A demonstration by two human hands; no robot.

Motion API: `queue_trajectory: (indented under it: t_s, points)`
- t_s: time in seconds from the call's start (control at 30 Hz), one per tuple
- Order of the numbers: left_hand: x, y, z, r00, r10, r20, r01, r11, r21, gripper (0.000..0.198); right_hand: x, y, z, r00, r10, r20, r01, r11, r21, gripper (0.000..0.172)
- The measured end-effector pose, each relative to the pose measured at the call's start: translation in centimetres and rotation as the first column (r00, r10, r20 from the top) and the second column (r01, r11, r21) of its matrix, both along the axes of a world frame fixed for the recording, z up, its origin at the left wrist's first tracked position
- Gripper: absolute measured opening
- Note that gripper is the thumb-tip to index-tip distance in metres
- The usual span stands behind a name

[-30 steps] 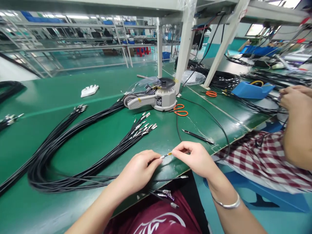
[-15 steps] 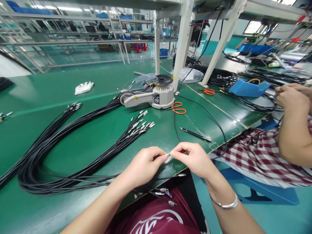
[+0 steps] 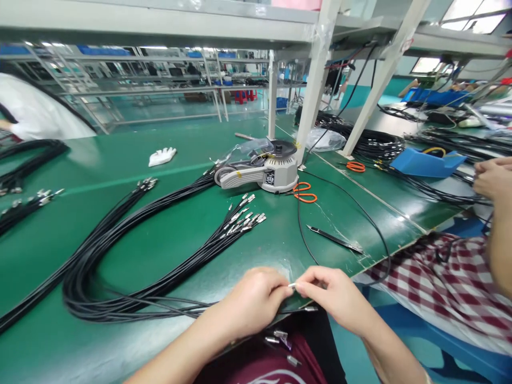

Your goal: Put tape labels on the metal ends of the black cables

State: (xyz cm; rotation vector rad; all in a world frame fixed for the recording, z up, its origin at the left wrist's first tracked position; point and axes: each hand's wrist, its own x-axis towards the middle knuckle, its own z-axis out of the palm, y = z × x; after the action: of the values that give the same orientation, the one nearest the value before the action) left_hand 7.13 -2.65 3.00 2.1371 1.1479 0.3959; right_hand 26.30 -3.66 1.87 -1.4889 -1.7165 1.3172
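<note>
Thumb and fingers of my left hand (image 3: 260, 298) are closed in a pinch at the front edge of the table. My right hand (image 3: 338, 296) pinches from the other side, its fingertips almost touching the left ones. Between them shows a small silvery metal connector (image 3: 292, 285), mostly covered by the fingers. Below my hands, several black cables with metal connectors (image 3: 293, 361) hang over the edge by my lap. A large bundle of black cables (image 3: 86, 266) curves across the table to my left, its metal ends (image 3: 246, 221) fanned out ahead of my hands.
A round grey tape dispenser (image 3: 278, 173) stands ahead, with orange-handled scissors (image 3: 306, 193) beside it. A craft knife (image 3: 336, 240) lies right of centre. A white glove (image 3: 162, 156) lies farther back. Blue tape holder (image 3: 428, 161) and a co-worker's hands (image 3: 494, 178) are at right.
The view has tilted up and turned left, so everything sits lower and farther right. More cable bundles and a white sleeve show at left. Both hands keep their pinch on the connector.
</note>
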Motion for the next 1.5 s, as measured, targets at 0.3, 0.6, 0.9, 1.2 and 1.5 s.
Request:
queue_trajectory:
  t_s: [0.3, 0.6, 0.9, 1.2, 1.5]
  points:
    - [-6.9, 6.2, -0.9, 0.836, 0.450, -0.313, -0.272, 0.837, 0.476, 0.025, 2.7, -2.9, 0.0, 0.931, 0.248, 0.267, -0.269, 0.962, 0.046, 0.030]
    - [-7.9, 9.4, -2.5, 0.769, 0.571, -0.286, -0.368, 0.762, 0.532, 0.028, -0.9, 6.2, -0.4, 0.994, 0.050, 0.101, -0.072, 0.971, 0.230, 0.018]
    - [-5.7, 6.6, -3.6, 0.882, 0.450, -0.142, -0.287, 0.749, 0.597, 0.021, -7.0, 15.6, -3.4, 0.968, -0.038, 0.249, -0.061, 0.923, 0.379, 0.004]
    - [-2.8, 7.1, -4.1, 0.936, 0.352, 0.017, -0.309, 0.797, 0.520, 0.023, -4.5, 13.4, -3.4, 0.999, 0.002, 0.054, -0.013, 0.979, 0.204, 0.015]
    - [-1.8, 8.1, -1.9, 0.896, 0.398, 0.196, -0.439, 0.858, 0.266, 0.022, -4.2, 13.0, -1.0, 0.965, 0.080, -0.249, -0.042, 0.987, 0.155, 0.022]
